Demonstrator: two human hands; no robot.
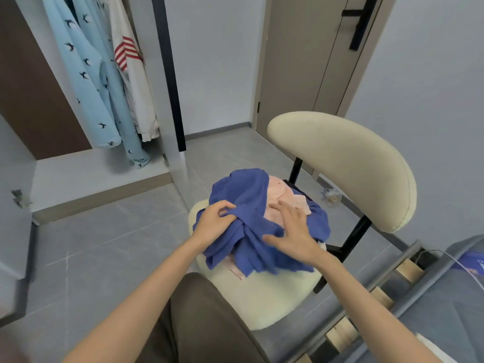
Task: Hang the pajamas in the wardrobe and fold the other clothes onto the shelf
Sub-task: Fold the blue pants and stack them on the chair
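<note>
Grey tiles with thin pale joints cover the floor (pixel 104 244). The walls (pixel 217 61) are plain pale grey, edged below by a darker grey skirting (pixel 217 130). A closed taupe door (pixel 301 61) with a long black handle (pixel 362 19) stands at the back right. At left an open wardrobe (pixel 91 174) has a white base on a tan plinth, a brown panel and a black edge strip. A cream padded chair (pixel 340 163) on a black frame stands in the middle. At lower right runs a grey bed frame (pixel 366 292) with wooden slats (pixel 340 334) and a white cable (pixel 450 258). The light is soft and even.
</note>
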